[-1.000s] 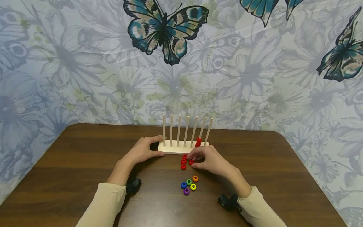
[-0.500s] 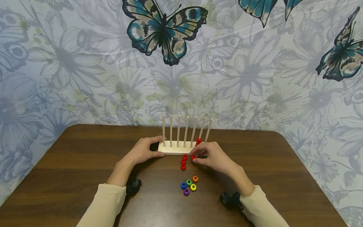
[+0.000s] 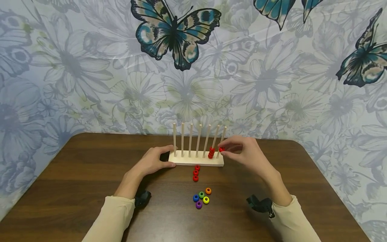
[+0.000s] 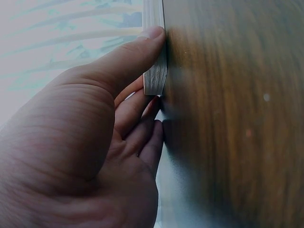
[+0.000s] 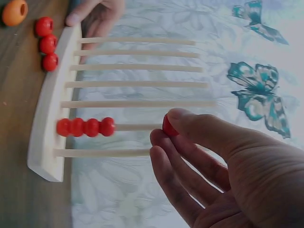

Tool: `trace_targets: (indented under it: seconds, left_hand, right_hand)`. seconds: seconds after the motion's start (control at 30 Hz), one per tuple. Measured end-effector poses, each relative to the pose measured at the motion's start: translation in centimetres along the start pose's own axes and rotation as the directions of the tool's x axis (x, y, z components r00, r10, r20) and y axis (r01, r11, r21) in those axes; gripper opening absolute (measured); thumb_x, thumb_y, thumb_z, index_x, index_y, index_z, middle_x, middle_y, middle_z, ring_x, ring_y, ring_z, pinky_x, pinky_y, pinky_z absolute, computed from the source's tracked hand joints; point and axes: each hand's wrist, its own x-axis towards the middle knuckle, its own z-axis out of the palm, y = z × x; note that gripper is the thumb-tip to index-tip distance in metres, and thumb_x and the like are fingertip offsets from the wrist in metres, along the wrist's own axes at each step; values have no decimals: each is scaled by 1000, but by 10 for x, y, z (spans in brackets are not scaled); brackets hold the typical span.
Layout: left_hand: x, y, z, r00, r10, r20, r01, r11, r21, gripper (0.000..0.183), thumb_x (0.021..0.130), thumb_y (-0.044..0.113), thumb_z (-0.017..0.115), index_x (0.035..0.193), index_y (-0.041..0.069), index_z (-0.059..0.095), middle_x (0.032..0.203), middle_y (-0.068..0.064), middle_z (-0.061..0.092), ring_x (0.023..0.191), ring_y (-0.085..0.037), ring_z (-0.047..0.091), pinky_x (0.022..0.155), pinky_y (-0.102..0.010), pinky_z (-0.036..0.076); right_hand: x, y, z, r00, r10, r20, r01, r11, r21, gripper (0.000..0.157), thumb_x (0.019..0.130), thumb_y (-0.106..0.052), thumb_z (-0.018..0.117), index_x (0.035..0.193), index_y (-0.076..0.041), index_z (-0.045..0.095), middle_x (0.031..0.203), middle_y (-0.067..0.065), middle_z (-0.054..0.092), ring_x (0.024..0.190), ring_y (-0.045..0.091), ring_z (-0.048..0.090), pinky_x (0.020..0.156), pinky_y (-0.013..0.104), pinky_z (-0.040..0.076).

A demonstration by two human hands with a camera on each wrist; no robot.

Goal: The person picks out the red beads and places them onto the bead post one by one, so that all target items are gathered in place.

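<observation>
A pale wooden peg stand (image 3: 196,160) with several upright pegs sits near the back of the table. My left hand (image 3: 154,158) grips its left end, thumb along the front edge (image 4: 154,61) and fingers behind. Between thumb and fingertips, my right hand (image 3: 249,153) pinches a red bead (image 5: 168,126) at the stand's right side. In the right wrist view that bead lines up with the upper part of the second peg from the right. Low on this peg sit several stacked red beads (image 5: 85,127). The rightmost peg (image 5: 104,153) bears no bead.
Three loose red beads (image 3: 196,172) lie in a row just in front of the stand. Nearer the person lies a cluster of orange (image 3: 208,191), green, yellow, blue and purple beads. A patterned cloth with butterflies (image 3: 178,37) hangs behind the brown table (image 3: 105,144).
My right hand has picked up one red bead from in front of the stand and moved it up and right to the right-hand pegs. The left hand has stayed in place.
</observation>
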Motion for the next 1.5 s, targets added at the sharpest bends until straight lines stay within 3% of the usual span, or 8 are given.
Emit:
trace_targets:
  seconds: [0.33, 0.5, 0.7, 0.83, 1.03, 1.23, 1.5]
  left_hand:
    - [0, 0, 0, 1000, 4, -5, -4, 1000, -6, 67, 89, 38, 86, 148, 16, 62, 149, -16, 62, 142, -41, 54, 116, -61, 43]
    - [-1, 1, -2, 1000, 6, -1, -6, 1000, -6, 67, 89, 39, 85, 148, 17, 62, 149, -16, 62, 142, -41, 54, 116, -61, 43]
    - [-2, -1, 0, 1000, 1, 0, -1, 1000, -14, 68, 89, 38, 86, 149, 17, 62, 149, -16, 62, 142, -41, 53, 116, -61, 43]
    - [-1, -2, 0, 1000, -6, 7, 6, 1000, -13, 68, 90, 39, 85, 150, 17, 61, 150, -16, 62, 143, -40, 53, 116, -60, 43]
    - [1, -1, 0, 1000, 3, 1, -3, 1000, -13, 67, 90, 38, 85, 149, 16, 61, 149, -15, 62, 142, -41, 53, 116, -61, 42]
    - [2, -2, 0, 1000, 16, -2, -16, 1000, -3, 66, 90, 38, 85, 148, 17, 63, 149, -15, 62, 142, -41, 54, 116, -61, 43]
    - [2, -2, -1, 1000, 15, -5, -15, 1000, -8, 66, 90, 37, 86, 148, 16, 63, 150, -15, 62, 142, -40, 53, 116, -61, 42]
  right_hand:
    - [7, -9, -28, 985, -109, -137, 111, 994, 10, 28, 88, 0, 84, 113, -11, 80, 107, 1, 80, 92, 17, 78, 84, 22, 62]
    - [15, -14, -35, 967, -135, -216, 135, 991, -11, 28, 90, -1, 83, 115, -13, 81, 108, 1, 80, 95, 15, 77, 87, 24, 62]
    - [32, -17, -29, 941, -189, -281, 193, 981, -17, 24, 91, -6, 83, 114, -13, 81, 108, -3, 80, 100, 10, 75, 94, 29, 61]
    - [41, -18, -22, 937, -207, -281, 217, 976, 5, 23, 91, -5, 82, 113, -10, 81, 108, -1, 80, 101, 14, 75, 95, 29, 60]
    - [47, -15, -13, 941, -213, -263, 196, 976, -89, 24, 90, -5, 84, 113, -12, 82, 107, 0, 81, 97, 17, 78, 90, 34, 61]
    - [48, -14, -9, 949, -205, -241, 188, 978, -94, 25, 89, -2, 83, 113, -10, 81, 107, 1, 81, 98, 17, 77, 89, 33, 60]
    - [43, -15, -10, 957, -179, -227, 153, 980, -126, 30, 92, -7, 83, 122, -9, 78, 114, 6, 79, 103, 23, 75, 95, 43, 60]
